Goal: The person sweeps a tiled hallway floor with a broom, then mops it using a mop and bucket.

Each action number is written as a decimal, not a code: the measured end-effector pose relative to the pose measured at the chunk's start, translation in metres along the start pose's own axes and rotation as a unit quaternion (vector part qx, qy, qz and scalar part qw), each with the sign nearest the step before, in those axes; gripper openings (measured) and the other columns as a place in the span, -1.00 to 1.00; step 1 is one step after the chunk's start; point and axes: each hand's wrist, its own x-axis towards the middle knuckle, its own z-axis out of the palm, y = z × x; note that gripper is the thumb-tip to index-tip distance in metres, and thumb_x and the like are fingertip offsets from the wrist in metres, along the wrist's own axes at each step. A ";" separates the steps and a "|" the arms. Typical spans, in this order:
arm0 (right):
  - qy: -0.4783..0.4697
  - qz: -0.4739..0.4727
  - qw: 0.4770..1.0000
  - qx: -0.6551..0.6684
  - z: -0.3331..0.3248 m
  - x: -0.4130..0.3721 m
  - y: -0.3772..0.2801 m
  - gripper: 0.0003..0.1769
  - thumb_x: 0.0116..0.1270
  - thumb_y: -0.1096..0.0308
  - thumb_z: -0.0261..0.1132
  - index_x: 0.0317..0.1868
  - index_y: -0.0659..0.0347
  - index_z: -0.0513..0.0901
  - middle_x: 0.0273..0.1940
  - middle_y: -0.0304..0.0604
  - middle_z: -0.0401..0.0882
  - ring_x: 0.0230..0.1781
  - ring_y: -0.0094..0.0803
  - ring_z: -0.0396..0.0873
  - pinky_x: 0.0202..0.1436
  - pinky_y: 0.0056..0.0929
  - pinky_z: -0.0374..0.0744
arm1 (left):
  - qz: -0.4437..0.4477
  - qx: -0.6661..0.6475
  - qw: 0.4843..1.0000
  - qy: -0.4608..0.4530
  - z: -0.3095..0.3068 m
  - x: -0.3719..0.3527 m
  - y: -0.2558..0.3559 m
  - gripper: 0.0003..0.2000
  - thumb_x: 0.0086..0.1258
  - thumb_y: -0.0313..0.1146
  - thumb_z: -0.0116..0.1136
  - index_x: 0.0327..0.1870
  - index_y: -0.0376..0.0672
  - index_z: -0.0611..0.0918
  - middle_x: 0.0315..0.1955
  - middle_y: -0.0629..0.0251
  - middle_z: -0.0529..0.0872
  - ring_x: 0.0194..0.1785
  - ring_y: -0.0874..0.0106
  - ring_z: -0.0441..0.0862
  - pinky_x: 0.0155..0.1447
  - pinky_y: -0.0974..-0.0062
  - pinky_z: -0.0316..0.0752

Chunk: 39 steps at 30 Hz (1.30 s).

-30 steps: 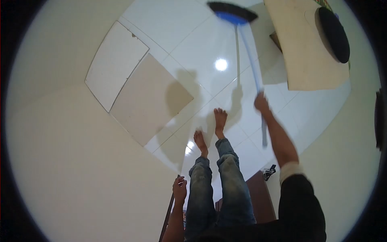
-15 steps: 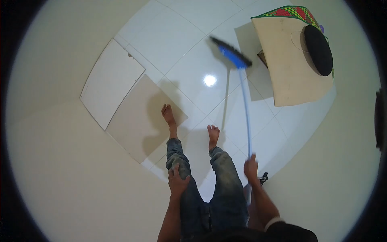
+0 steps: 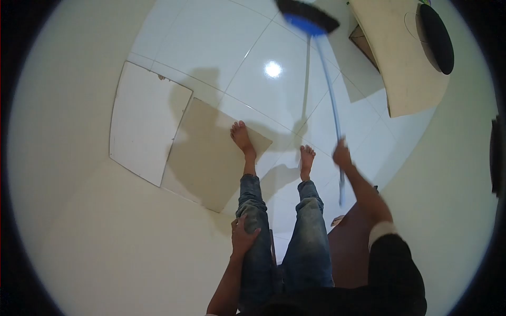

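My right hand (image 3: 342, 154) is wrapped round the pale blue handle of a broom (image 3: 331, 89), near its lower end. The broom's blue head (image 3: 304, 25) with dark bristles is at the top of the view, raised toward the camera and slightly blurred. Resting on the knee of my jeans (image 3: 253, 216), my left hand (image 3: 244, 237) holds nothing, and its fingers are apart.
A beige table (image 3: 408, 58) bearing a black oval object (image 3: 437, 39) stands at the upper right. On the left, a white panel (image 3: 147, 121) lies beside a beige floor panel (image 3: 205, 158). My bare feet are on the floor, one on the beige panel.
My right hand has moved up and slightly right, and the broom head has shifted up toward the frame's top edge. The view has also turned; my left hand stays on the knee.
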 end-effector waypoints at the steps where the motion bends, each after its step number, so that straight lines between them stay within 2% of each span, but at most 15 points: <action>1: -0.028 0.061 0.987 0.148 -0.006 -0.091 -0.019 -0.22 0.22 0.42 0.09 0.39 0.63 0.02 0.23 0.56 0.27 -0.21 0.06 0.64 -0.13 -0.06 0.61 | 0.035 0.015 0.999 0.001 -0.009 0.001 -0.001 -0.26 0.01 -0.17 0.45 0.29 -0.06 0.42 0.15 0.00 0.41 0.20 0.02 0.43 0.25 0.16 0.42; 3: -0.276 0.115 0.944 0.141 -0.003 -0.269 -0.050 -0.20 0.26 0.41 0.10 0.40 0.64 -0.04 0.24 0.46 0.31 -0.39 -0.01 0.62 -0.32 -0.09 0.60 | 0.070 0.035 0.997 -0.004 -0.035 -0.005 0.001 -0.29 0.03 -0.19 0.45 0.28 -0.08 0.43 0.12 0.06 0.45 0.17 0.08 0.46 0.21 0.19 0.44; 6: -0.264 0.271 0.891 0.253 -0.066 -0.445 -0.144 -0.27 0.32 0.42 0.12 0.44 0.30 0.00 -0.17 0.26 0.56 -0.26 0.19 0.58 -0.14 0.05 0.56 | 0.017 -0.038 0.999 0.018 -0.080 0.022 0.008 -0.41 0.09 -0.28 0.40 0.21 -0.09 0.49 0.06 0.10 0.49 0.11 0.16 0.52 0.13 0.23 0.49; 10: -0.254 0.167 0.902 0.308 -0.116 -0.534 -0.193 -0.46 0.27 0.43 0.15 0.20 0.46 0.19 -0.32 0.31 0.56 -0.35 0.25 0.58 -0.32 0.11 0.50 | 0.001 -0.040 0.998 0.038 -0.104 0.039 0.016 -0.52 0.11 -0.32 0.38 0.11 -0.11 0.56 0.02 0.07 0.50 0.05 0.20 0.55 0.03 0.30 0.54; 16: -0.129 0.533 0.575 0.607 -0.171 -0.572 -0.199 -0.78 0.27 0.43 0.15 -0.14 0.27 0.32 -0.59 0.08 0.45 -0.60 -0.01 0.51 -0.55 -0.01 0.37 | 0.017 0.046 0.999 -0.001 -0.055 0.020 0.021 -0.49 0.13 -0.26 0.37 0.14 -0.12 0.53 0.01 0.03 0.52 0.04 0.14 0.55 0.09 0.23 0.51; 19: -0.132 0.575 0.587 0.554 -0.129 -0.585 -0.194 -0.78 0.28 0.39 0.14 -0.14 0.28 0.34 -0.59 0.07 0.45 -0.60 0.00 0.51 -0.54 -0.05 0.39 | 0.023 0.124 0.991 -0.033 -0.030 0.008 0.034 -0.38 0.13 -0.16 0.38 0.24 -0.12 0.46 0.07 -0.01 0.50 0.10 0.11 0.53 0.15 0.18 0.47; 20: -0.143 0.557 0.689 0.441 -0.116 -0.584 -0.189 -0.80 0.30 0.36 0.13 -0.14 0.27 0.37 -0.60 0.07 0.45 -0.60 0.04 0.49 -0.51 -0.04 0.40 | 0.017 0.163 0.985 -0.055 -0.021 0.003 0.041 -0.31 0.14 -0.10 0.38 0.30 -0.11 0.41 0.12 -0.03 0.49 0.14 0.11 0.51 0.18 0.17 0.46; 22: -0.060 0.582 0.646 0.490 -0.089 -0.581 -0.172 -0.80 0.31 0.40 0.14 -0.11 0.26 0.38 -0.55 0.13 0.47 -0.54 0.14 0.51 -0.47 0.03 0.40 | -0.003 0.195 0.978 -0.071 0.000 -0.013 0.057 -0.23 0.11 -0.06 0.40 0.36 -0.10 0.34 0.14 -0.10 0.47 0.19 0.06 0.48 0.21 0.15 0.44; 25: 0.053 0.562 0.678 0.470 -0.036 -0.542 -0.121 -0.85 0.34 0.45 0.11 -0.12 0.25 0.37 -0.50 0.13 0.46 -0.49 0.09 0.48 -0.43 0.06 0.36 | -0.011 0.235 0.966 -0.107 0.025 -0.024 0.088 -0.10 0.05 0.01 0.43 0.42 -0.09 0.24 0.18 -0.22 0.41 0.23 -0.07 0.45 0.25 0.09 0.41; 26: -0.009 0.622 0.543 0.564 -0.024 -0.517 -0.073 -0.79 0.30 0.46 0.12 -0.07 0.29 0.39 -0.58 0.09 0.44 -0.57 0.09 0.46 -0.52 -0.02 0.35 | -0.007 0.232 0.964 -0.128 0.048 -0.030 0.097 -0.06 0.03 0.04 0.44 0.43 -0.09 0.21 0.20 -0.28 0.38 0.22 -0.14 0.45 0.26 0.05 0.41; 30: 0.176 0.536 0.675 0.476 0.093 -0.410 0.085 -0.65 0.26 0.47 0.16 0.05 0.36 0.39 -0.21 0.22 0.50 -0.14 0.21 0.47 -0.07 0.10 0.39 | -0.149 0.337 0.926 -0.079 0.139 -0.059 0.146 -0.02 0.01 0.09 0.43 0.45 -0.01 0.18 0.21 -0.30 0.36 0.23 -0.18 0.44 0.24 0.03 0.43; 31: 0.212 0.522 0.608 0.559 0.095 -0.368 0.146 -0.66 0.20 0.47 0.18 -0.01 0.38 0.43 -0.23 0.26 0.51 -0.18 0.25 0.48 -0.11 0.11 0.42 | -0.148 0.405 0.900 -0.053 0.165 -0.063 0.176 -0.02 0.01 0.11 0.41 0.46 0.02 0.16 0.22 -0.28 0.36 0.23 -0.17 0.45 0.24 0.04 0.44; 34: 0.386 0.490 0.640 0.449 0.124 -0.235 0.318 -0.52 0.13 0.44 0.22 0.10 0.38 0.44 -0.23 0.29 0.56 -0.22 0.24 0.54 -0.16 0.09 0.49 | -0.103 0.494 0.863 -0.032 0.218 -0.073 0.228 -0.05 0.04 0.13 0.38 0.46 0.05 0.17 0.23 -0.23 0.36 0.22 -0.14 0.46 0.23 0.06 0.45; 35: 0.325 0.479 0.585 0.568 0.081 -0.218 0.386 -0.43 0.10 0.45 0.21 0.18 0.37 0.40 -0.32 0.24 0.60 -0.32 0.22 0.58 -0.22 0.06 0.54 | -0.056 0.511 0.856 -0.048 0.229 -0.077 0.240 -0.08 0.05 0.13 0.37 0.45 0.05 0.19 0.24 -0.19 0.36 0.21 -0.13 0.47 0.23 0.06 0.46; 39: 0.193 0.485 0.687 0.505 0.033 -0.130 0.568 -0.55 0.32 0.26 0.06 0.18 0.26 0.37 -0.15 0.25 0.63 -0.11 0.23 0.62 -0.02 0.05 0.60 | 0.076 0.402 0.905 -0.117 0.263 -0.111 0.284 -0.31 0.15 0.04 0.31 0.32 0.03 0.41 0.14 -0.06 0.50 0.18 -0.01 0.51 0.24 0.13 0.44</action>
